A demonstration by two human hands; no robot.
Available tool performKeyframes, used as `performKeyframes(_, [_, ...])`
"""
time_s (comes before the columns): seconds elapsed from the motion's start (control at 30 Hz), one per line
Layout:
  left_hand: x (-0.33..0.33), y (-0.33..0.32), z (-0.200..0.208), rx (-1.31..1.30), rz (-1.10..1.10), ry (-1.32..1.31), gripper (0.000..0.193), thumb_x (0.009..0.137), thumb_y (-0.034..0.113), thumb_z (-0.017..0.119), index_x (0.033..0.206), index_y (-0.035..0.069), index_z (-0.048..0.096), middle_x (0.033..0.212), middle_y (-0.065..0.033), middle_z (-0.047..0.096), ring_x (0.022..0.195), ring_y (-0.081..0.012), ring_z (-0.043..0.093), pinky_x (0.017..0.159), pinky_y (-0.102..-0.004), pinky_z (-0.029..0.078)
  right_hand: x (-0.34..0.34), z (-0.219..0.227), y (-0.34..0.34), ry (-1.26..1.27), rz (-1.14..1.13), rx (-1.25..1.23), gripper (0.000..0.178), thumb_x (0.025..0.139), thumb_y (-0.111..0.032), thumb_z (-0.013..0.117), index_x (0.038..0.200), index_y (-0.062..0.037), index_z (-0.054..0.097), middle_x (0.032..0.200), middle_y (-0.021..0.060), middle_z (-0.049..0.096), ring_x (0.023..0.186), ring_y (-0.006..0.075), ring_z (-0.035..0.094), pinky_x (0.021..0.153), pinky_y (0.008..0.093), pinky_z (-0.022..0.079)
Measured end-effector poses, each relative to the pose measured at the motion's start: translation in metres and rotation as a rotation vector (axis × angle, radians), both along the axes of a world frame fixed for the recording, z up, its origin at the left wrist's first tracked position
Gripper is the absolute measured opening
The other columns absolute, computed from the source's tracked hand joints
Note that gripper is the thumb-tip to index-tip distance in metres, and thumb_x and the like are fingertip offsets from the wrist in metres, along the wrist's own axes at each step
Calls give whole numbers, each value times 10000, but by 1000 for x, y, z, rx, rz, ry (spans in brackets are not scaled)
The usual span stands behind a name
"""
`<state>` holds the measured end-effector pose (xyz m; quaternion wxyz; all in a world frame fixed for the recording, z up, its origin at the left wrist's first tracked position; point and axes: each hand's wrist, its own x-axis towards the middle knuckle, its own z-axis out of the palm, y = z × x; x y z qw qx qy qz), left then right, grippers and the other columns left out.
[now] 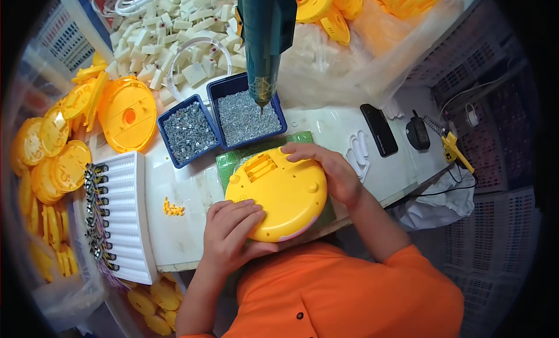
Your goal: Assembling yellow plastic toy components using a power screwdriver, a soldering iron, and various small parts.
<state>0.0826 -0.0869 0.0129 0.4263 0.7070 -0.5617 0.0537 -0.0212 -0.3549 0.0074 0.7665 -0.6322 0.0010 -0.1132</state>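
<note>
Both my hands hold a round yellow plastic case (pixel 285 192), its back with an uncovered battery compartment facing up. My left hand (pixel 233 228) grips the lower left rim, with fingers lying on top. My right hand (pixel 333 170) wraps the upper right edge, its fingertips close to the battery compartment. Part of a green mat (pixel 228 166) shows beneath the case. Above the case hangs a teal electric screwdriver (pixel 266 47), its bit pointing down over a blue bin of small screws (pixel 244 119). Neither hand touches the screwdriver.
Left of the screws stands a second blue bin of small metal parts (pixel 189 132). A white foam tray (pixel 125 216) with wired parts, small yellow pieces (pixel 173 207) and yellow discs (pixel 55 163) lie at left. A black phone (pixel 378 130) and yellow-handled tool (pixel 454 150) lie at right.
</note>
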Motion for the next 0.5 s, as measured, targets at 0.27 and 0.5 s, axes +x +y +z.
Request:
performKeyframes(0.27, [-11,13,-29,169,-38,-191,438,775,357,871,1104,109,723,1177,-50,737,1181,-250,687,1074,-454,436,-6,-8,14,77,-229,-793,316,930,-233,686,1178,-40,716,1202,158,656,1169,337,579,1028,414,465])
performKeyframes(0.5, [-11,12,-36,163,-18,-159,418,815,295,840,1180,127,723,1241,-13,729,1229,-203,668,1105,-428,413,14,6,22,-6,-299,-1069,385,926,-257,688,1263,-72,698,1243,201,606,1215,381,556,1079,453,432])
